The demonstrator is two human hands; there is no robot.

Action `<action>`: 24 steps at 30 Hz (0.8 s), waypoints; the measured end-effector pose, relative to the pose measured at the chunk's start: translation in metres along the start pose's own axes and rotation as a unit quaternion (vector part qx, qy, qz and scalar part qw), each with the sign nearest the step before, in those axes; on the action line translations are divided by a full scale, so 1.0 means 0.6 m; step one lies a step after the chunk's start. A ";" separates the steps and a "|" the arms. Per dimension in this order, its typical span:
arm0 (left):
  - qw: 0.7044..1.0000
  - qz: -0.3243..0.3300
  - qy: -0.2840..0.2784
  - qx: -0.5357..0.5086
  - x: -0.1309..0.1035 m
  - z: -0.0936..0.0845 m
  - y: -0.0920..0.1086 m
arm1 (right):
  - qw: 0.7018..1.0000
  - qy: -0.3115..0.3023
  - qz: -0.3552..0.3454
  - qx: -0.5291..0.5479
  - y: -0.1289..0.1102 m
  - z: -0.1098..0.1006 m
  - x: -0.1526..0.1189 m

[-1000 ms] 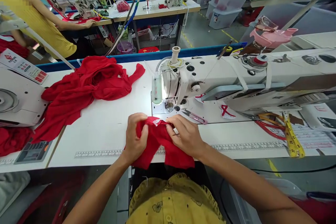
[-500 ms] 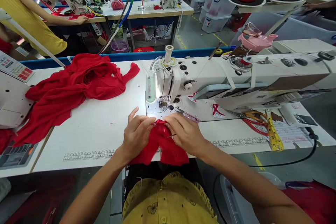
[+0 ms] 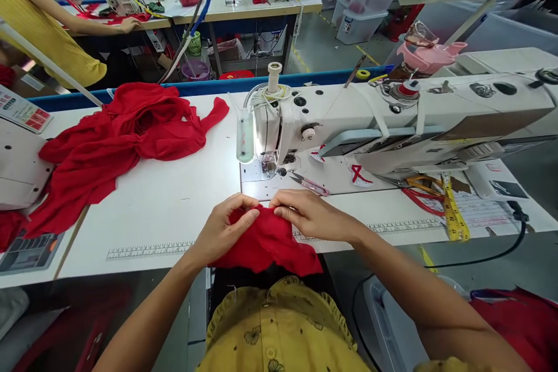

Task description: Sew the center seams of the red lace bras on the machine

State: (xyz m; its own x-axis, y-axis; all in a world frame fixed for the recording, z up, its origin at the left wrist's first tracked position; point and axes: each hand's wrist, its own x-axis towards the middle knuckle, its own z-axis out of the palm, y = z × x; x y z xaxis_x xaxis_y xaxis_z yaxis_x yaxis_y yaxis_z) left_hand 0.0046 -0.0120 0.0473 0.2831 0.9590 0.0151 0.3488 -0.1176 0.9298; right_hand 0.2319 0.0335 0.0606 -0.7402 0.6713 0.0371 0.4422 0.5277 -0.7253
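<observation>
A piece of red fabric (image 3: pixel 272 244) hangs over the table's front edge toward my lap. My left hand (image 3: pixel 231 224) pinches its upper edge between thumb and fingers, and my right hand (image 3: pixel 307 215) pinches the same edge a little to the right. Just beyond my fingers is the needle area of a white sewing machine (image 3: pixel 340 116), with its lit metal plate (image 3: pixel 257 186). The fabric lies in front of the presser foot, apart from it. Thread snips (image 3: pixel 310 183) with pink handles lie on the machine bed beyond my right hand.
Heaped red cloth (image 3: pixel 126 145) covers the table's left part. Orange and red-handled scissors (image 3: pixel 421 195) and a yellow tape measure (image 3: pixel 454 212) lie at right. A printed ruler scale (image 3: pixel 148 250) runs along the front edge. Across the way, a person's hand (image 3: pixel 129 24) rests on another table.
Both hands have shifted slightly and the red fabric now spreads wider and flatter below them. A thin dark tool seen at my right hand before no longer shows. The view has tilted slightly.
</observation>
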 end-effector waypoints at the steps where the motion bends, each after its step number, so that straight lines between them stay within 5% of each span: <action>1: 1.000 -0.003 0.008 -0.003 0.000 0.002 0.000 | 1.000 -0.004 0.006 -0.001 -0.001 -0.001 0.002; 8: 0.996 -0.068 0.030 -0.054 -0.018 0.003 -0.015 | 0.999 -0.035 0.011 0.007 -0.018 0.008 0.001; 12: 0.987 -0.157 -0.009 -0.023 -0.018 -0.090 -0.014 | 0.987 -0.022 0.070 0.147 -0.044 0.072 0.073; 14: 0.986 -0.084 0.059 0.135 -0.014 -0.164 0.011 | 0.966 0.022 0.078 0.245 -0.068 0.108 0.147; 15: 0.961 -0.014 0.123 0.246 -0.014 -0.199 0.028 | 0.955 0.072 0.068 0.278 -0.081 0.122 0.189; 17: 0.862 0.090 0.186 0.463 -0.019 -0.250 0.061 | 0.928 0.173 -0.020 0.329 -0.102 0.139 0.267; 19: 0.754 0.177 0.225 0.591 -0.030 -0.260 0.074 | 0.904 0.257 -0.135 0.315 -0.103 0.142 0.318; 21: 0.655 0.319 0.212 0.651 -0.039 -0.230 0.053 | 0.903 0.283 -0.220 0.234 -0.077 0.139 0.332; 22: 0.631 0.349 0.200 0.664 -0.040 -0.203 0.032 | 0.916 0.278 -0.235 0.170 -0.054 0.137 0.325; 24: 0.646 0.356 0.158 0.657 -0.032 -0.141 -0.021 | 0.946 0.237 -0.221 0.027 0.001 0.132 0.294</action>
State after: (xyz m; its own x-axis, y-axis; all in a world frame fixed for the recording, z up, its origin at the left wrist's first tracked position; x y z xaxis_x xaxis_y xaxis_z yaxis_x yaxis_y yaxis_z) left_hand -0.0807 -0.0072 0.0661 0.6663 0.5211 0.5334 0.7456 -0.4771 -0.4653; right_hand 0.0616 0.1109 0.0126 -0.5316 0.5564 0.6386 0.1077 0.7923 -0.6006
